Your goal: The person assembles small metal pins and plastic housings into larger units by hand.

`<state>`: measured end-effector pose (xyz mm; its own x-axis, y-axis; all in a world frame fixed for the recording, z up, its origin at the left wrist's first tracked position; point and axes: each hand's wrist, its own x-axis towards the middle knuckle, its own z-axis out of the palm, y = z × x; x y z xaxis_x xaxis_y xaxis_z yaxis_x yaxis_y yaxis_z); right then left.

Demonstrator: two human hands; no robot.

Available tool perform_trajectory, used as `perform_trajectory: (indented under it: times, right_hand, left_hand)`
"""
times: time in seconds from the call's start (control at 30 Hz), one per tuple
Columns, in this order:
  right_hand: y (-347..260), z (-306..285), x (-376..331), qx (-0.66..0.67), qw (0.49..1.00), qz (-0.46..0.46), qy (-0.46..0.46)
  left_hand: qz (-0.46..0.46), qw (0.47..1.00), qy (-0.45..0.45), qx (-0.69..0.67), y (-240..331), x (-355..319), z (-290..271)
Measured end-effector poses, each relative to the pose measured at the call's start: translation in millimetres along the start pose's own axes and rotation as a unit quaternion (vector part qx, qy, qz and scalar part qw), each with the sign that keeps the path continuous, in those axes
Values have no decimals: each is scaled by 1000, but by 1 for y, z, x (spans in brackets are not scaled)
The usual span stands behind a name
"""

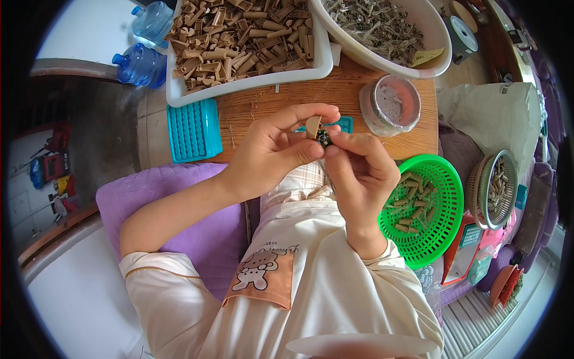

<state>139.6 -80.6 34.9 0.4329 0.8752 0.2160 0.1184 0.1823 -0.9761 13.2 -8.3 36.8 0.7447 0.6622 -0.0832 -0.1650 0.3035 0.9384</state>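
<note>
Two hands are brought together just above the near edge of the wooden worktop [287, 102]. A small tan plastic sleeve [313, 126] is pinched between the thumb and fingers of the left hand [272, 152], while a small dark metal insert [324, 138] is clamped in the fingers of the right hand [359, 170]; the two parts are touching, and whether one is yet seated in the other cannot be told. Judged from the stock, much is left: a white tray [179, 96] is heaped with tan sleeves and a white basin [439, 63] is filled with metal parts. Only a thin layer of pieces is seen in the green basket [448, 197] at the right, so little appears finished. A teal slotted rack [192, 130] lies beside the left hand.
</note>
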Motion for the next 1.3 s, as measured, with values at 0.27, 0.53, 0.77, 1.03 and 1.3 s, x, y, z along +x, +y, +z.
perform_trajectory:
  times: [0.27,0.53,0.77,1.03,1.3]
  right_hand:
    - [2,4,7,-113,984,-126,-51]
    - [35,24,-4,-185,946,-258,65]
    - [29,23,-2,-205,957,-202,32]
    - [39,19,-8,47,999,3,19]
    - [37,32,-4,207,977,49,-34]
  left_hand:
    - [-7,997,38,-63,5,1,0]
    - [-53,997,50,-17,0,2,1]
    - [-127,982,54,-127,0,2,0]
    - [-48,996,69,2,7,9,-10]
    - [129,980,83,124,7,2,-2]
